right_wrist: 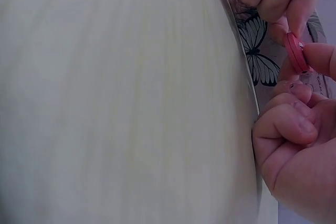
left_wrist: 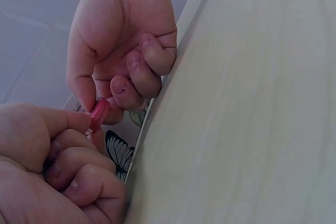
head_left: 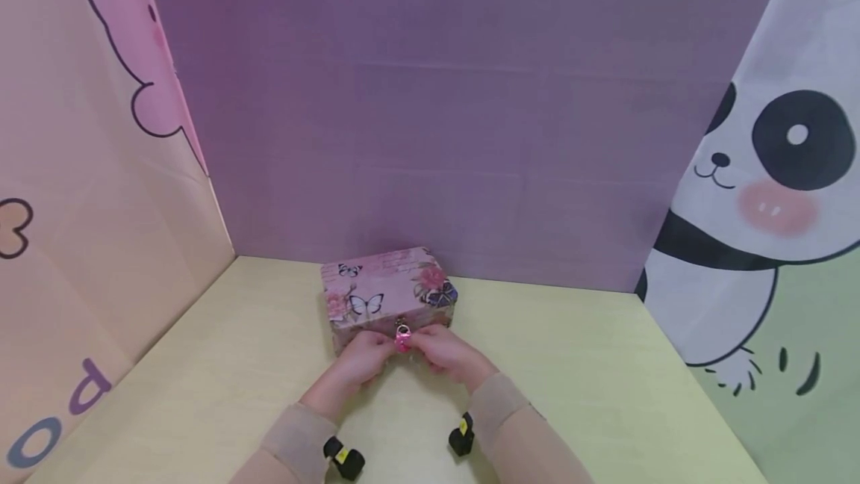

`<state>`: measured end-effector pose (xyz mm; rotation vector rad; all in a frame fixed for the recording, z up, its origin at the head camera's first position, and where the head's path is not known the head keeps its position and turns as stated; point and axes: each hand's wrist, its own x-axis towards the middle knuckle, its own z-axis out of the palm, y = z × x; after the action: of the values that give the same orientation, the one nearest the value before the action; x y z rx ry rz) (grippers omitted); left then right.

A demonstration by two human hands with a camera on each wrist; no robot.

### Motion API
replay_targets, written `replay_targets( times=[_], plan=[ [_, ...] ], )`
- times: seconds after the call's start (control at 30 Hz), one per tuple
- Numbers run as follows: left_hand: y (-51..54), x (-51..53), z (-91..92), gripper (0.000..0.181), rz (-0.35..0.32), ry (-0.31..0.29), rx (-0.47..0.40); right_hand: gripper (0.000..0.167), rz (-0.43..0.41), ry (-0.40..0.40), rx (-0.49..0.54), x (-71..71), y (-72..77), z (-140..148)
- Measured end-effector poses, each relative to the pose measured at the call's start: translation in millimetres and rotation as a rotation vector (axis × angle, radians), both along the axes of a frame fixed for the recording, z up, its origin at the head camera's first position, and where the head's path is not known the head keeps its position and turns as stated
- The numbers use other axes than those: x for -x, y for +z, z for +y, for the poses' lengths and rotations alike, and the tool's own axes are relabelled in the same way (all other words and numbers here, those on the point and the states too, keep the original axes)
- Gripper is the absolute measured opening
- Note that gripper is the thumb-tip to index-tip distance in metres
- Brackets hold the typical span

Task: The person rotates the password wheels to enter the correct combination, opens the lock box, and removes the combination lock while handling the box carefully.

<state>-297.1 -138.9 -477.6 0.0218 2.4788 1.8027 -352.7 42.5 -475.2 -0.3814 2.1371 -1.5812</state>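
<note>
Head view shows us left hand (head_left: 367,357) and right hand (head_left: 445,348) pinching a small, shiny pink padlock (head_left: 403,340) at the front of a rectangular, pink, butterfly-printed box (head_left: 386,282). It is closed; whether the padlock is fastened, we cannot tell.

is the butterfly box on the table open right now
No, in the head view its lid sits down on the box, with the pink padlock at the front.
</note>
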Motion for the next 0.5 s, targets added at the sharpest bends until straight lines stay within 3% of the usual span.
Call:
replay_targets(
  times=[0.5],
  plan=[
    [3.9,0.6,2.9,0.023,0.023,0.027,-0.033,0.026,0.017,0.012,-0.02,6.5,-5.2,-0.5]
  ],
)
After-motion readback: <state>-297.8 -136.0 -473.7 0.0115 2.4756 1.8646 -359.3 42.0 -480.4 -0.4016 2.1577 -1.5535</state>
